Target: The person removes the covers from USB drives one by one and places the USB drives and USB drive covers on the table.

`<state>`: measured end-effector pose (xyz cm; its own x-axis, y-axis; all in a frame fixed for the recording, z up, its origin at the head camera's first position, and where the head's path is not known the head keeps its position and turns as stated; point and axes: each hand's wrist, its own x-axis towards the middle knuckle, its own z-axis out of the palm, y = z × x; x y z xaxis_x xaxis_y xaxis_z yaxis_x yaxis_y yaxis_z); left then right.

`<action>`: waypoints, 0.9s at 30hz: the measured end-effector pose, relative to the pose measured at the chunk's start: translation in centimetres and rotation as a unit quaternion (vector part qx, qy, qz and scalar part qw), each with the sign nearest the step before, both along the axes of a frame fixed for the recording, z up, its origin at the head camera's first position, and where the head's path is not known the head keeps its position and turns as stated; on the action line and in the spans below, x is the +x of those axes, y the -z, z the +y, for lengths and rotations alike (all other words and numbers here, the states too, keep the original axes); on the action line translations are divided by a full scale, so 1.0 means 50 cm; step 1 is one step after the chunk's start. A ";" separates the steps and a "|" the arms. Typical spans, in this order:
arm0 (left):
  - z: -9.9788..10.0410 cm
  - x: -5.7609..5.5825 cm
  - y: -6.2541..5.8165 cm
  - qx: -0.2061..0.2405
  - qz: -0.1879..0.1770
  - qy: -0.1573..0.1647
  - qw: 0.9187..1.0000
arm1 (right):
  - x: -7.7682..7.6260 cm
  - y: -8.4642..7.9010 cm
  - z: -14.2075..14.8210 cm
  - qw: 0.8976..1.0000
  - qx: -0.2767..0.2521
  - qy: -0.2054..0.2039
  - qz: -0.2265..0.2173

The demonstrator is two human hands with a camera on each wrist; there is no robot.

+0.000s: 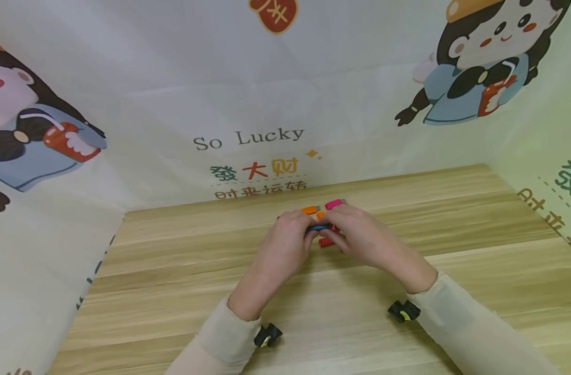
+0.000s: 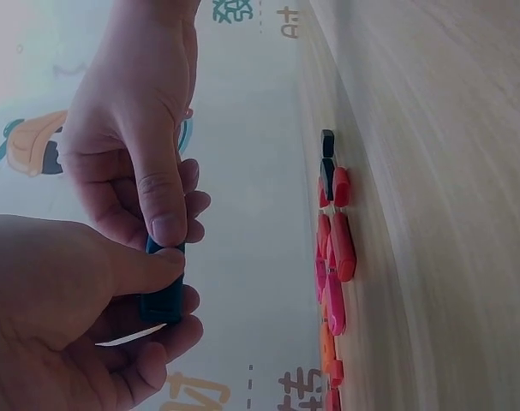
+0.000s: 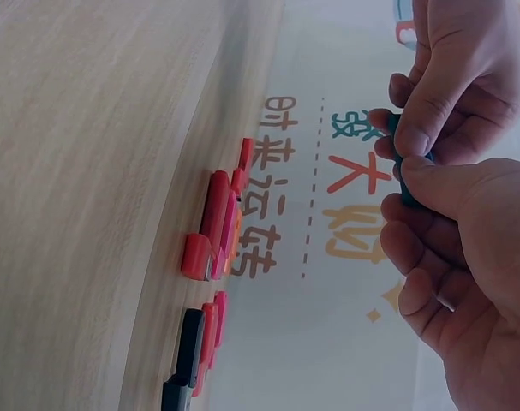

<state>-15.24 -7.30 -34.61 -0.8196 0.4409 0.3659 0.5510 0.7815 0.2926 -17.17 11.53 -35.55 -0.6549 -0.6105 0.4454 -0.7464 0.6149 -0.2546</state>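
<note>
Both hands meet over the table and pinch a small dark blue USB stick (image 1: 319, 227) between them. My left hand (image 1: 287, 240) grips one end, its thumb pressed on the flat side in the left wrist view. At the other end, my right hand (image 1: 362, 232) pinches with thumb and fingertips. The stick (image 2: 162, 295) appears capped or closed; its plug is not visible. Just beyond the hands lie an orange USB stick (image 1: 309, 210) and a pink USB stick (image 1: 334, 203), metal plugs showing. A red piece (image 1: 326, 242) lies partly under the right hand.
Several red and pink pieces (image 2: 343, 248) lie close together on the wood-grain table (image 1: 182, 271). Black pieces (image 3: 189, 347) lie at one end of this group. A printed cloth (image 1: 173, 104) stands as a wall behind and at the sides.
</note>
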 end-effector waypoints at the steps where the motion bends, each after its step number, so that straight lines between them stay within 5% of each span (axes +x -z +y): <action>1: -0.001 0.000 -0.001 0.000 0.000 0.002 1.000 | 0.000 -0.001 0.000 1.000 0.000 -0.002 0.000; 27: -0.012 -0.002 -0.002 0.018 0.026 0.050 0.998 | -0.001 -0.003 0.012 0.998 -0.036 -0.058 0.002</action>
